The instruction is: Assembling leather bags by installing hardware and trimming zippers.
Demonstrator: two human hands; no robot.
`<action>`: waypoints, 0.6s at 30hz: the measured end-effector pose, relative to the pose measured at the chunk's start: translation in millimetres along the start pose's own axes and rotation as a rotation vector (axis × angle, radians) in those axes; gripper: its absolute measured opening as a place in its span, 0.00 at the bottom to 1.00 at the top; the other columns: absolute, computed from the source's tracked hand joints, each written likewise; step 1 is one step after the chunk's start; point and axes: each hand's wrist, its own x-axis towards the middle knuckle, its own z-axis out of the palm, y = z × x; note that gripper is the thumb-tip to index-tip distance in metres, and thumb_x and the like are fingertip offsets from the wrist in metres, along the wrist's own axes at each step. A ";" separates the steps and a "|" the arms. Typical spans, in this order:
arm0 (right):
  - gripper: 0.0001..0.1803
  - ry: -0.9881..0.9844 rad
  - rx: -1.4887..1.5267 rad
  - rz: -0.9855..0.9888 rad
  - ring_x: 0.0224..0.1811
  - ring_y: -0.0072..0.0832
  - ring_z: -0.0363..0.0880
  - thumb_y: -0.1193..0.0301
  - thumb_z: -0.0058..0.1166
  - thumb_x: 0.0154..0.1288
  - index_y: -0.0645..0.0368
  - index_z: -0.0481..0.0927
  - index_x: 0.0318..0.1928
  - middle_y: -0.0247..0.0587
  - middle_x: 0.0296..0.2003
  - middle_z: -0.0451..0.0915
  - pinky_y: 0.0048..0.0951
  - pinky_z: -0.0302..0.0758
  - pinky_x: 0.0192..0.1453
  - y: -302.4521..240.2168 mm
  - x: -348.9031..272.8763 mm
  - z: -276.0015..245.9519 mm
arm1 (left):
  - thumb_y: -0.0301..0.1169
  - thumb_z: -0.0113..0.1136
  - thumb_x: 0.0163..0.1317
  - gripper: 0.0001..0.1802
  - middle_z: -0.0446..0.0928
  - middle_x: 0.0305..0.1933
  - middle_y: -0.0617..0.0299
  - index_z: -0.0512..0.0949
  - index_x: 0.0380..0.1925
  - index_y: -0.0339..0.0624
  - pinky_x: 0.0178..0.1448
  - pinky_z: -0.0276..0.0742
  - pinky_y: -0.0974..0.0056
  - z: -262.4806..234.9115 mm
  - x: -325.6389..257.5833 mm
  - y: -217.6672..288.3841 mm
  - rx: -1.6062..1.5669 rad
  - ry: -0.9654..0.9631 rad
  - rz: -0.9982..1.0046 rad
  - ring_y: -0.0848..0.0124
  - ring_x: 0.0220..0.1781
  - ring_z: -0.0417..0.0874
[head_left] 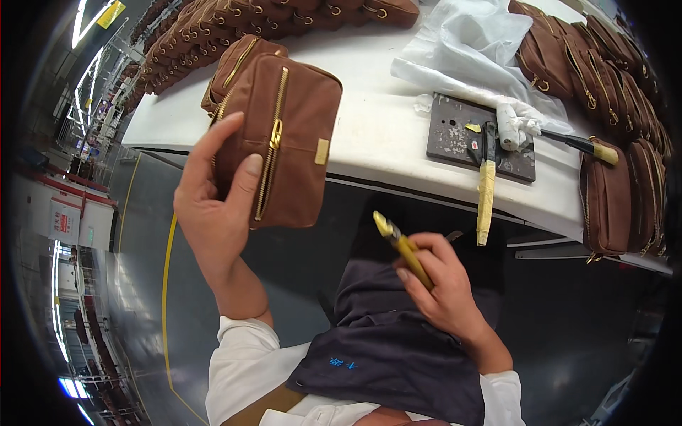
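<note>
My left hand (220, 188) grips a brown zippered pouch (302, 106) by its lower left side, thumb on the front near the gold zipper. The pouch is held up at the table's front edge, its gold zipper running down the front and a small gold plate by its right side. Another brown pouch (238, 60) shows partly behind it. In my right hand (437, 280) is a pair of pliers (412, 259) with yellow handles, fingers wrapped round them. Their jaws point up and left, apart from the pouch, over my dark apron (398, 355).
On the white table (369, 113) lies a dark metal plate (444, 135). A hammer with a tape-wrapped handle (486, 202) rests on it, overhanging the edge. Beside it are a brush (604, 153) and crumpled white sheeting (462, 42). Rows of brown pouches (611, 192) stand right and far left.
</note>
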 end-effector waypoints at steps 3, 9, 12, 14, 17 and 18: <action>0.15 0.193 -0.394 -0.176 0.52 0.46 0.74 0.74 0.61 0.63 0.67 0.79 0.48 0.46 0.53 0.74 0.39 0.74 0.54 -19.2 46.5 8.4 | 0.17 0.65 0.63 0.23 0.83 0.53 0.60 0.79 0.60 0.35 0.56 0.78 0.72 0.8 -21.7 1.7 0.001 0.049 -0.041 0.77 0.52 0.82; 0.14 0.410 -0.885 -0.198 0.57 0.45 0.72 0.71 0.58 0.63 0.66 0.80 0.47 0.47 0.57 0.74 0.40 0.72 0.60 5.3 142.2 33.5 | 0.18 0.67 0.61 0.24 0.85 0.54 0.54 0.79 0.59 0.34 0.57 0.80 0.68 -8.7 -53.9 -10.1 0.073 0.096 0.066 0.72 0.53 0.86; 0.15 0.458 -0.927 -0.220 0.60 0.45 0.72 0.72 0.59 0.63 0.63 0.81 0.50 0.47 0.57 0.76 0.41 0.71 0.63 9.9 154.2 35.2 | 0.19 0.69 0.60 0.25 0.85 0.54 0.53 0.79 0.59 0.35 0.57 0.81 0.68 -15.3 -59.8 -17.9 0.073 0.088 0.076 0.70 0.51 0.88; 0.16 0.403 -0.717 -0.335 0.60 0.45 0.73 0.73 0.60 0.63 0.62 0.81 0.51 0.47 0.56 0.77 0.42 0.71 0.64 1.9 150.8 35.9 | 0.18 0.69 0.60 0.25 0.86 0.54 0.53 0.79 0.59 0.35 0.56 0.81 0.68 -17.7 -61.8 -23.0 0.112 0.088 0.090 0.70 0.51 0.88; 0.18 0.365 -0.382 -0.440 0.55 0.46 0.77 0.76 0.64 0.61 0.59 0.81 0.53 0.47 0.53 0.79 0.44 0.73 0.61 -18.7 138.1 39.1 | 0.18 0.69 0.59 0.25 0.86 0.54 0.52 0.79 0.58 0.34 0.52 0.84 0.68 -15.6 -64.2 -29.5 0.138 0.064 0.113 0.68 0.48 0.90; 0.20 0.250 -0.284 -0.515 0.54 0.45 0.77 0.76 0.66 0.60 0.60 0.81 0.53 0.47 0.52 0.79 0.42 0.75 0.58 -25.2 132.6 41.6 | 0.17 0.69 0.58 0.25 0.86 0.53 0.52 0.79 0.58 0.34 0.50 0.84 0.68 -14.6 -65.6 -30.7 0.160 0.057 0.161 0.67 0.46 0.90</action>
